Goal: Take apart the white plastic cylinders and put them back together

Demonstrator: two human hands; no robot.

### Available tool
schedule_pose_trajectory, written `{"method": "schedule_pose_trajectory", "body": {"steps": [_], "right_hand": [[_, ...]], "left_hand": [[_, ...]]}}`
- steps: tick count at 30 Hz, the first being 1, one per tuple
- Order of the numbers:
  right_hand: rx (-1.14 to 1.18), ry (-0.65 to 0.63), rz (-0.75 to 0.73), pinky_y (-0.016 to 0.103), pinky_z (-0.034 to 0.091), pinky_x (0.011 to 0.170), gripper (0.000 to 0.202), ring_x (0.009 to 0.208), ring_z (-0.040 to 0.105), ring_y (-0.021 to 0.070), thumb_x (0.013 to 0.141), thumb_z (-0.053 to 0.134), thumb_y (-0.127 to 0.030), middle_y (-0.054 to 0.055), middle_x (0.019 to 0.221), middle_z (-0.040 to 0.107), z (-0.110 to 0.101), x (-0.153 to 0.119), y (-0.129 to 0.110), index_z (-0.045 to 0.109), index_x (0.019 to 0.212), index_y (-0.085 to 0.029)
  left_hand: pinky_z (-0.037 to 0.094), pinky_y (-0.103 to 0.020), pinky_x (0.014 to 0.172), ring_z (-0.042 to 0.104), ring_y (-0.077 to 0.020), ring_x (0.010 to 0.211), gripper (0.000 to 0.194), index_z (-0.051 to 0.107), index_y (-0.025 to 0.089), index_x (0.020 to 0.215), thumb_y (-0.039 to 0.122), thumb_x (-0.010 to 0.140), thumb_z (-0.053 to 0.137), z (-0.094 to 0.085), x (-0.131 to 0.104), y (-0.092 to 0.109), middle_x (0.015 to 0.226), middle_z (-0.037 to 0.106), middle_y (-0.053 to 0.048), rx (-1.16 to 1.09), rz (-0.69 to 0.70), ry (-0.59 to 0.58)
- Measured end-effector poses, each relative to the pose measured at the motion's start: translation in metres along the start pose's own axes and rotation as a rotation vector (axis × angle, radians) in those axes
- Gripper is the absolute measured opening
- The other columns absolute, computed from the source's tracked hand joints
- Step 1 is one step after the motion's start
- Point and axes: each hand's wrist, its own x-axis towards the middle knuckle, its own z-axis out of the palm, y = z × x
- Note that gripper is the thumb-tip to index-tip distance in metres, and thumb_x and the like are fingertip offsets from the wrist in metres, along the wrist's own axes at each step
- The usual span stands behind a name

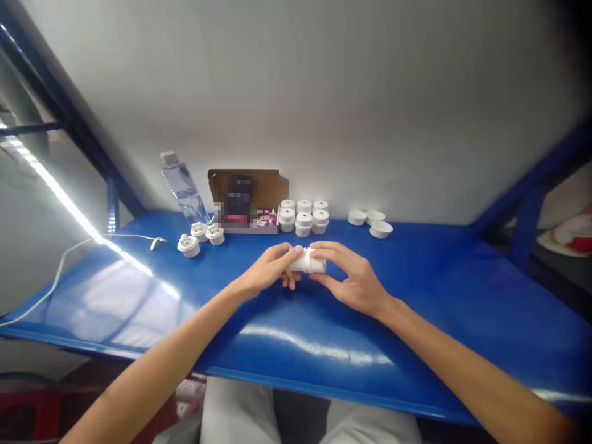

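A white round plastic fitting (316, 261) lies on its side in the air above the table, gripped from both ends. My left hand (274, 266) is closed on its left part, thumb on top. From the right, my right hand (354, 275) holds the other end between thumb and fingers. Behind the hands stand several assembled white fittings (304, 222) in stacked rows. Three white cups (380, 230) sit at the back right, and three white pieces with raised tops (189, 245) at the back left.
An open cardboard box (271, 185) with small pink-and-white packets stands against the wall. Left of it a clear water bottle (185, 191) leans. A white cable (60, 271) runs over the left side of the blue table (416, 345). Blue metal posts (527, 228) frame the sides.
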Motion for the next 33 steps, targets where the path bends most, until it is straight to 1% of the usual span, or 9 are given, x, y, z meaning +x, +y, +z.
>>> {"method": "schedule_pose_trajectory", "body": {"steps": [5, 10, 13, 15, 18, 22, 27, 30, 33], "right_hand": [[0.081, -0.006, 0.269, 0.043, 0.063, 0.075, 0.036, 0.077, 0.075, 0.0271, 0.093, 0.064, -0.055, 0.006, 0.089, 0.078, 0.005, -0.002, -0.003, 0.070, 0.110, -0.024], [-0.031, 0.045, -0.019, 0.045, 0.055, 0.102, 0.036, 0.114, 0.070, 0.0299, 0.082, 0.079, -0.045, 0.006, 0.126, 0.073, 0.003, -0.002, -0.006, 0.070, 0.113, -0.028], [0.092, -0.013, 0.206, 0.038, 0.062, 0.071, 0.039, 0.081, 0.075, 0.0245, 0.087, 0.071, -0.058, 0.006, 0.098, 0.077, 0.003, 0.000, 0.001, 0.068, 0.108, -0.025], [0.215, -0.114, 0.401, 0.030, 0.053, 0.049, 0.049, 0.055, 0.068, 0.0188, 0.090, 0.060, -0.069, 0.003, 0.074, 0.071, 0.004, 0.002, 0.008, 0.066, 0.099, -0.021], [0.309, -0.159, 0.519, 0.023, 0.039, 0.039, 0.059, 0.043, 0.057, 0.0131, 0.090, 0.052, -0.076, 0.000, 0.059, 0.063, 0.007, 0.003, 0.016, 0.062, 0.086, -0.019], [0.355, -0.083, 0.528, 0.023, 0.038, 0.041, 0.055, 0.044, 0.054, 0.0117, 0.091, 0.054, -0.073, -0.002, 0.058, 0.061, 0.009, 0.003, 0.016, 0.061, 0.085, -0.019], [0.223, -0.017, 0.399, 0.026, 0.043, 0.049, 0.046, 0.052, 0.056, 0.0128, 0.092, 0.059, -0.066, -0.003, 0.062, 0.060, 0.011, 0.000, 0.016, 0.063, 0.085, -0.021], [0.180, -0.033, 0.460, 0.027, 0.041, 0.048, 0.047, 0.052, 0.056, 0.0140, 0.092, 0.056, -0.067, -0.002, 0.063, 0.060, 0.011, 0.001, 0.019, 0.063, 0.087, -0.021], [0.100, -0.013, 0.439, 0.030, 0.048, 0.056, 0.044, 0.060, 0.061, 0.0167, 0.091, 0.060, -0.065, 0.000, 0.071, 0.067, 0.000, 0.007, 0.025, 0.063, 0.094, -0.021]], "left_hand": [[0.053, -0.029, 0.086, 0.069, -0.0174, 0.094, 0.054, 0.059, 0.017, 0.107, 0.043, 0.071, 0.090, 0.003, -0.001, -0.002, 0.103, 0.070, -0.005, -0.042, 0.174, 0.010], [0.052, -0.030, 0.068, 0.068, -0.0160, 0.068, 0.048, 0.058, 0.016, 0.102, 0.061, 0.088, 0.068, 0.002, -0.002, 0.001, 0.080, 0.069, -0.004, -0.113, -0.004, -0.002], [0.053, -0.032, 0.083, 0.070, -0.0182, 0.086, 0.045, 0.059, 0.017, 0.105, 0.045, 0.078, 0.083, 0.003, -0.001, -0.001, 0.094, 0.071, -0.006, -0.065, 0.123, -0.001], [0.051, -0.035, 0.095, 0.068, -0.0206, 0.100, 0.043, 0.060, 0.017, 0.105, 0.030, 0.074, 0.087, 0.005, -0.001, -0.004, 0.106, 0.070, -0.008, 0.001, 0.245, -0.013], [0.048, -0.038, 0.103, 0.064, -0.0232, 0.112, 0.029, 0.063, 0.017, 0.104, 0.023, 0.080, 0.079, 0.011, -0.002, -0.007, 0.116, 0.065, -0.011, 0.095, 0.371, -0.031], [0.050, -0.036, 0.102, 0.056, -0.0265, 0.127, 0.047, 0.060, 0.021, 0.118, 0.032, 0.079, 0.082, 0.016, -0.001, -0.006, 0.134, 0.057, -0.012, 0.130, 0.381, 0.079], [0.051, -0.028, 0.069, 0.063, -0.0154, 0.077, 0.040, 0.062, 0.016, 0.106, 0.054, 0.095, 0.058, 0.011, 0.003, -0.006, 0.096, 0.066, -0.006, 0.232, 0.158, 0.137], [0.052, -0.031, 0.081, 0.064, -0.0199, 0.095, 0.030, 0.066, 0.017, 0.105, 0.040, 0.088, 0.071, 0.010, 0.001, -0.002, 0.107, 0.067, -0.008, 0.408, 0.378, 0.117], [0.052, -0.033, 0.090, 0.060, -0.0249, 0.114, 0.037, 0.065, 0.019, 0.115, 0.037, 0.084, 0.076, 0.010, -0.002, 0.003, 0.122, 0.063, -0.011, 0.598, 0.541, 0.158]]}}
